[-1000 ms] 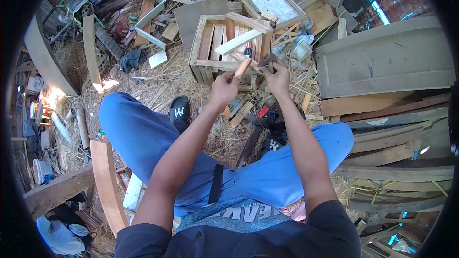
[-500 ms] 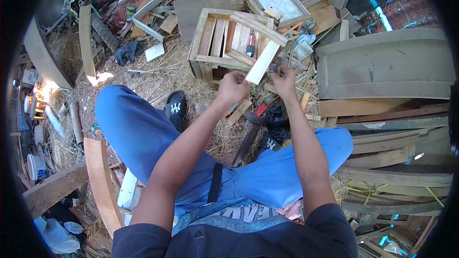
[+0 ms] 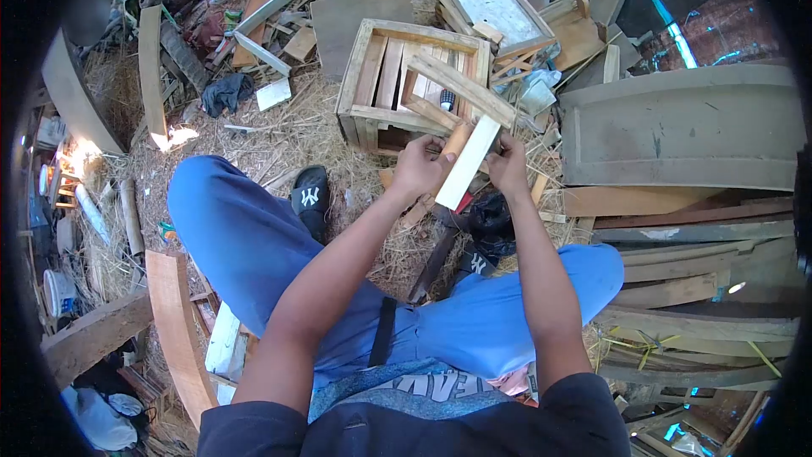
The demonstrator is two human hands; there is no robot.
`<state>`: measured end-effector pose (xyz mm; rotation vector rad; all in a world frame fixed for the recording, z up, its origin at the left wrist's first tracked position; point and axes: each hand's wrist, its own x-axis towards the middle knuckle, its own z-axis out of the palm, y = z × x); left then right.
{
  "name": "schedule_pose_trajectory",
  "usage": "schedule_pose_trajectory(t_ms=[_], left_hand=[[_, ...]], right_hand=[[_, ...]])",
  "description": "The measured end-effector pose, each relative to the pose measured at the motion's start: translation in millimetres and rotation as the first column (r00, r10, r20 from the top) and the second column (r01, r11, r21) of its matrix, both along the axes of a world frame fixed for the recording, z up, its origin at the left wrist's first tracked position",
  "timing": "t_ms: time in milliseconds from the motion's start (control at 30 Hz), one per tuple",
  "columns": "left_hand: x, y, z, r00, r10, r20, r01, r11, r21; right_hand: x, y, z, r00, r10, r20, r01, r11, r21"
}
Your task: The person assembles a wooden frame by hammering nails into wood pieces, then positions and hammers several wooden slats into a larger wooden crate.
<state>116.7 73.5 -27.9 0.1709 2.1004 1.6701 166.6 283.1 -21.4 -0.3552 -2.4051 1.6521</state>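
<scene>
My left hand is closed on a small wooden frame, near its reddish-brown lower piece. On the other side, my right hand is closed at the frame's right part, beside a pale wooden strip. The strip slants down between my hands. Behind them stands a slatted wooden crate, and the small frame overlaps its front right part. The dark ribbed end of a tool shows inside the small frame's opening. My fingertips are partly hidden behind the wood.
A framed grey panel leans behind the crate. A large curved grey panel and stacked boards lie on the right. Two black sandals rest on straw-covered ground. A curved plank stands by my left knee.
The small frame and pale strip have moved down towards me. The reddish-brown piece now shows by my left hand, and the tool's red part is no longer visible in the opening.
</scene>
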Motion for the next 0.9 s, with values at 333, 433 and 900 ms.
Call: schedule_pose_trajectory(t_ms=[333,433,900], left_hand=[[8,-3,13,0.999,-0.014,0.038,0.009,0.994,0.110],[8,-5,26,0.995,-0.020,0.095,0.017,1.000,0.026],[3,-6,43,0.978,-0.052,0.203,0.040,0.997,0.063]], right_hand=[[1,11,-14,0.999,0.047,-0.012,-0.048,0.985,-0.168],[-3,0,-3,0.999,-0.028,-0.022,0.022,0.971,-0.236],[-7,-22,33,0.998,-0.040,0.040,0.046,0.985,-0.164]])
